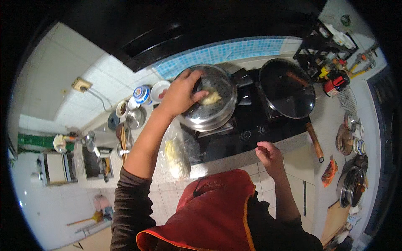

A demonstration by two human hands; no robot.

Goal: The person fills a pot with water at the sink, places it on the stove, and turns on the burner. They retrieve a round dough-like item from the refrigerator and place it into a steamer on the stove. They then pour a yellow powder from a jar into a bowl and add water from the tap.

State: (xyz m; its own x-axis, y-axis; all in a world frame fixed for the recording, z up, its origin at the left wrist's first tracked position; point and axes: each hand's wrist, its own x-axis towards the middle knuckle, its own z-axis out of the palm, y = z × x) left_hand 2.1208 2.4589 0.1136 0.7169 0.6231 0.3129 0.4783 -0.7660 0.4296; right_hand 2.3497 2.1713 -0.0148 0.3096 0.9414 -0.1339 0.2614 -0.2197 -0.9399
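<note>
My left hand [182, 92] reaches over the round steel steamer pot [209, 123] on the stove. Its thumb and fingers are spread, and I see nothing held between them. Close to the thumb lies a pale yellow lump of food [210, 98] inside the pot, above a dark dotted surface. Whether a clear lid covers the pot, I cannot tell. My right hand [270, 157] hovers in front of the counter edge, fingers loosely bent and apart, with nothing visible in it. A clear plastic bag [176, 154] with pale yellow contents lies on the counter below my left forearm.
A dark pan with a glass lid [287, 90] occupies the right burner; a wooden handle [315, 142] juts past the counter edge. Bowls, jars and a steel cup [135, 119] crowd the left. Several pots, bottles and an orange packet [329, 172] line the right counter.
</note>
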